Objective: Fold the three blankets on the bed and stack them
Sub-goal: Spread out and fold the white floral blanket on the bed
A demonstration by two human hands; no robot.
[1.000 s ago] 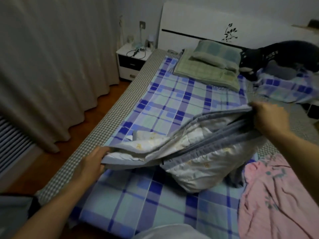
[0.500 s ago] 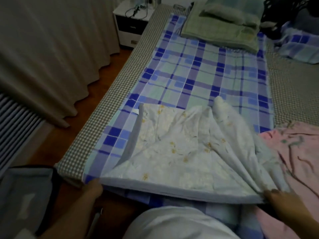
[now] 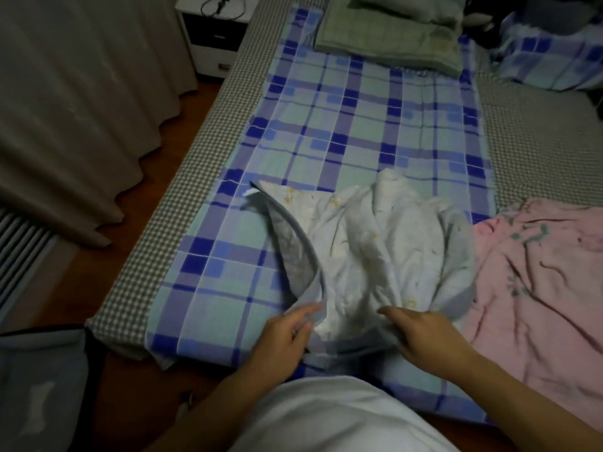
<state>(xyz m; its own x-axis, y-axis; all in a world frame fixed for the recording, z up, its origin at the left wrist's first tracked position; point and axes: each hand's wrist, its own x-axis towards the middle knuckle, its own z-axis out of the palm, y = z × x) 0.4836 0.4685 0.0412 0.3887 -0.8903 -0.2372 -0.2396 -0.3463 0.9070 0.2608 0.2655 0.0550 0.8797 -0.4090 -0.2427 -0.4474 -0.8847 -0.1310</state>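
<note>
Two hands are down on the white blanket (image 3: 365,256) at the near edge of the bed (image 3: 156,256). The left hand (image 3: 280,337) has its fingers curled over the near left edge and seems to hold a bit of the cloth. The right hand (image 3: 424,331) lies on the near right part with fingers mostly straight, pressing and not gripping.

To fold it well, I think the hands should first pull the cloth flat and push out the bumps. Then they can find two corners, bring them to meet the other two, and line up the grey edges.

It is white with small yellow flowers and a grey band along its edge. It looks soft and puffy, and it is bunched into big wrinkles. It sits on the blue checked sheet (image 3: 359,125), touching the pink blanket (image 3: 538,272) on its right.
</note>
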